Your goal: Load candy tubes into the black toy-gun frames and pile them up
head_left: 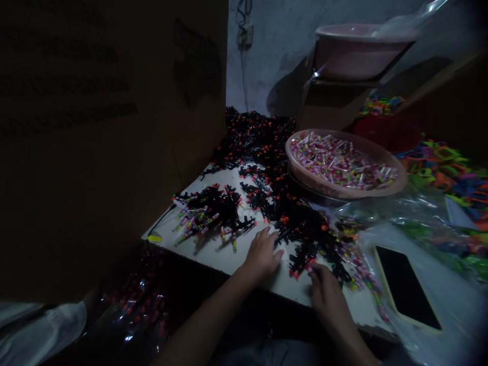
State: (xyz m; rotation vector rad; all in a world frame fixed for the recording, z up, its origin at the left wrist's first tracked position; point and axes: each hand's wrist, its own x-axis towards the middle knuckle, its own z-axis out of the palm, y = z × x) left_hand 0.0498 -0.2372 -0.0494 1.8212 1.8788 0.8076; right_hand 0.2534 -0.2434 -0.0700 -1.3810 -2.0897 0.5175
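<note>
My left hand (263, 254) rests at the table's front edge, fingers stretched forward and thumb apart, beside small black toy guns with orange tips. Closed at the fingertips, my right hand (326, 287) pinches the reddish tip of a small black toy gun (310, 265) at the near edge of a dark heap (305, 223). To the left of my hands lies a pile of black toy guns (224, 201) with colourful candy-like tubes (194, 223) along its near side. More such tubes (358, 259) lie right of my right hand.
A large cardboard box (114, 152) walls off the left. A pink basin (346, 189) full of wrapped colourful tubes stands behind right, with another basin (354, 56) on a box further back. A phone (407, 287) lies on clear plastic at right, near bright plastic pieces (442, 168).
</note>
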